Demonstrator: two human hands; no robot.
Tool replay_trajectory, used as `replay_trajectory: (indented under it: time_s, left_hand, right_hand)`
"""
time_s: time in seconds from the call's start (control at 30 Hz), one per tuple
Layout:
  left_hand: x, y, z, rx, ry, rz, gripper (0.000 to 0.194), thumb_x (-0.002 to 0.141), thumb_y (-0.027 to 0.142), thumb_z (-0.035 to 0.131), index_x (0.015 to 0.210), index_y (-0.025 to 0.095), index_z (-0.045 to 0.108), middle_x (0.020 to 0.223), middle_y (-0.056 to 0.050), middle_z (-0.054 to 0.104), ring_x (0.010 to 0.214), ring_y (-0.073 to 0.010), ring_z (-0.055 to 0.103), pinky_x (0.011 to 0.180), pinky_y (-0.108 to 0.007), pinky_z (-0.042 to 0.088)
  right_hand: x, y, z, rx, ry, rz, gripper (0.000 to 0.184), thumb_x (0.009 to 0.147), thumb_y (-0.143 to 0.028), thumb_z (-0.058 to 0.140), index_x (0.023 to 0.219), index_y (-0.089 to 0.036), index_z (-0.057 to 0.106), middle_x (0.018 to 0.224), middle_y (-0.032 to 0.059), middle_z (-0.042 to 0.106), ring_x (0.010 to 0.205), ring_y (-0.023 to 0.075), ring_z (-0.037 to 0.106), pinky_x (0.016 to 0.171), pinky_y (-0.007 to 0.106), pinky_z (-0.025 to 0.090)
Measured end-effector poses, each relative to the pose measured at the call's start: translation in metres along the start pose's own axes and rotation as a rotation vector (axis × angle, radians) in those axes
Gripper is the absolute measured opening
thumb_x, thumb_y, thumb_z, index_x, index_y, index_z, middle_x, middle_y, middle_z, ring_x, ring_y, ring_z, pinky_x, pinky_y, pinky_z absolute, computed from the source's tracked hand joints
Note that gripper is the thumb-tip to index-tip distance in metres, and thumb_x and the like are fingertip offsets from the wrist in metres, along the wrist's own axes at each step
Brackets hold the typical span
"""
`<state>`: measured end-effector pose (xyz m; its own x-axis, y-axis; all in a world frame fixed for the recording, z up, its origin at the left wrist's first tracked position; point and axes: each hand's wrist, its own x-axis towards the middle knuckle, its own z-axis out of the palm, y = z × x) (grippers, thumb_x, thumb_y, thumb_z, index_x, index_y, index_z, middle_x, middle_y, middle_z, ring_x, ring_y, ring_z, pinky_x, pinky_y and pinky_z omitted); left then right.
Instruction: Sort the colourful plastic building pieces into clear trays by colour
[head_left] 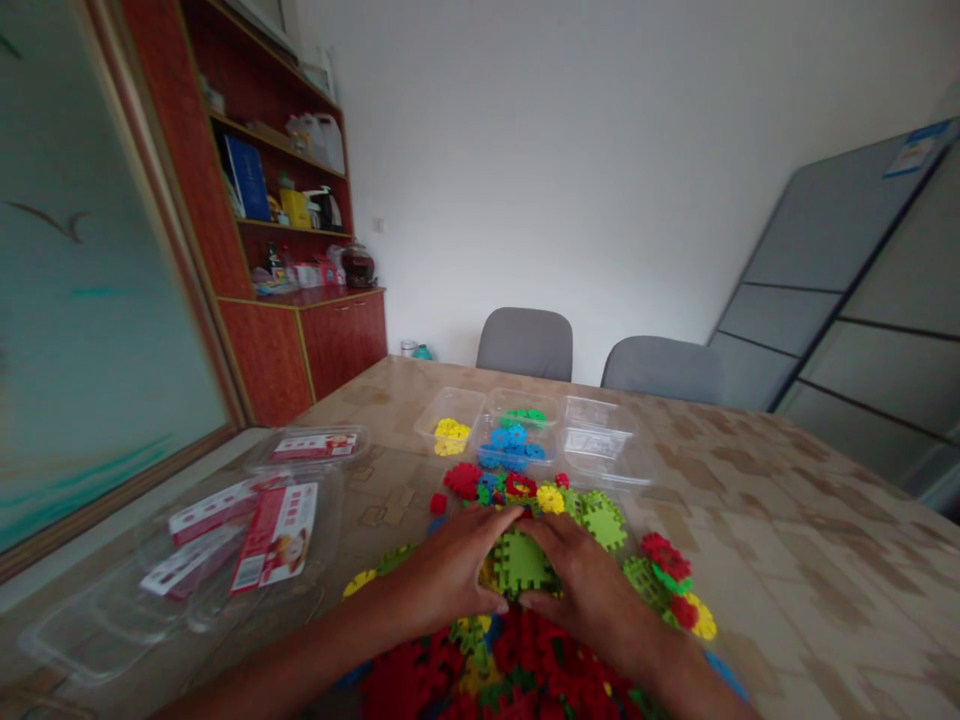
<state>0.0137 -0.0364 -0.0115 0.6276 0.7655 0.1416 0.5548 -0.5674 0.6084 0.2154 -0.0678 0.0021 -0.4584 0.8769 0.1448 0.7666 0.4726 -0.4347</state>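
My left hand (442,570) and my right hand (592,590) close in from both sides on a green interlocking plastic block (521,562), their fingertips gripping its edges. Just beyond my fingers lie joined red, yellow, blue and green pieces (517,490). A large multicoloured heap of mostly red pieces (510,670) sits under my wrists, nearest the camera. Another joined red, green and yellow cluster (664,580) lies to the right of my right hand. Clear boxes farther off hold yellow pieces (450,435), blue pieces (510,450) and green pieces (525,417).
The patterned tabletop (765,530) extends right. Clear plastic trays with red-and-white paper cards (277,535) lie to the left. An empty clear box (596,435) stands beyond. Two grey chairs (525,345) and a red wooden cabinet (300,340) stand behind.
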Motion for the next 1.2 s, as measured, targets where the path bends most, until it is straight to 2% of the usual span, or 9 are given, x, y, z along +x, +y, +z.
replay_trajectory:
  time_s: [0.27, 0.53, 0.77, 0.87, 0.97, 1.1, 1.2]
  left_hand:
    - [0.002, 0.0, 0.01, -0.008, 0.015, -0.025, 0.093, 0.064, 0.014, 0.079, 0.144, 0.021, 0.031, 0.142, -0.01, 0.045, 0.127, -0.0258, 0.042, 0.108, -0.039, 0.033]
    - [0.001, -0.005, 0.015, -0.066, 0.07, 0.014, 0.096, 0.067, 0.012, 0.071, 0.148, 0.024, 0.021, 0.142, -0.01, 0.044, 0.124, -0.0261, 0.046, 0.104, -0.038, 0.037]
    - [0.002, -0.009, 0.016, -0.094, 0.048, -0.011, 0.096, 0.065, 0.015, 0.078, 0.146, 0.029, 0.027, 0.143, -0.007, 0.043, 0.125, -0.0257, 0.045, 0.106, -0.039, 0.035]
    - [0.002, -0.008, 0.013, -0.102, 0.019, -0.016, 0.1, 0.062, 0.017, 0.08, 0.146, 0.029, 0.026, 0.144, -0.008, 0.042, 0.126, -0.0266, 0.045, 0.106, -0.039, 0.035]
    - [0.001, -0.006, 0.008, -0.13, -0.006, -0.006, 0.094, 0.065, 0.018, 0.078, 0.144, 0.03, 0.03, 0.139, -0.008, 0.048, 0.12, -0.026, 0.05, 0.103, -0.039, 0.038]
    - [0.002, 0.001, 0.003, -0.163, 0.033, -0.045, 0.081, 0.068, 0.011, 0.072, 0.141, 0.026, 0.038, 0.122, -0.007, 0.061, 0.104, -0.022, 0.058, 0.093, -0.033, 0.045]
    - [0.002, 0.005, 0.008, -0.132, 0.069, -0.063, 0.082, 0.066, 0.011, 0.075, 0.139, 0.026, 0.041, 0.12, -0.006, 0.062, 0.103, -0.0221, 0.059, 0.091, -0.031, 0.045]
  right_hand:
    - [-0.005, 0.009, -0.002, 0.021, -0.036, -0.052, 0.068, 0.071, -0.023, 0.073, 0.133, -0.021, 0.047, 0.13, 0.0091, 0.052, 0.118, 0.0241, 0.047, 0.102, 0.035, 0.036]
    - [-0.008, 0.01, -0.005, 0.089, -0.01, -0.072, 0.064, 0.072, -0.015, 0.07, 0.131, -0.026, 0.048, 0.124, 0.0063, 0.056, 0.114, 0.0216, 0.05, 0.099, 0.034, 0.039]
    - [-0.008, 0.017, -0.003, 0.065, -0.072, -0.06, 0.081, 0.068, -0.025, 0.076, 0.139, -0.022, 0.039, 0.135, 0.0107, 0.049, 0.122, 0.0253, 0.045, 0.104, 0.037, 0.036]
    - [-0.008, 0.017, -0.003, 0.081, -0.069, -0.057, 0.078, 0.069, -0.024, 0.075, 0.138, -0.021, 0.041, 0.134, 0.0102, 0.051, 0.121, 0.0245, 0.046, 0.103, 0.036, 0.036]
    - [-0.008, 0.016, -0.004, 0.093, -0.042, -0.049, 0.074, 0.07, -0.018, 0.072, 0.137, -0.023, 0.042, 0.132, 0.0085, 0.053, 0.12, 0.0237, 0.047, 0.103, 0.037, 0.036]
    - [-0.009, 0.018, -0.007, 0.086, -0.025, -0.044, 0.071, 0.071, -0.015, 0.07, 0.136, -0.023, 0.043, 0.13, 0.0082, 0.054, 0.119, 0.0237, 0.047, 0.102, 0.037, 0.036]
    - [-0.01, 0.018, -0.008, 0.075, -0.036, -0.071, 0.073, 0.07, -0.019, 0.072, 0.136, -0.024, 0.043, 0.13, 0.0077, 0.054, 0.119, 0.024, 0.047, 0.102, 0.038, 0.036]
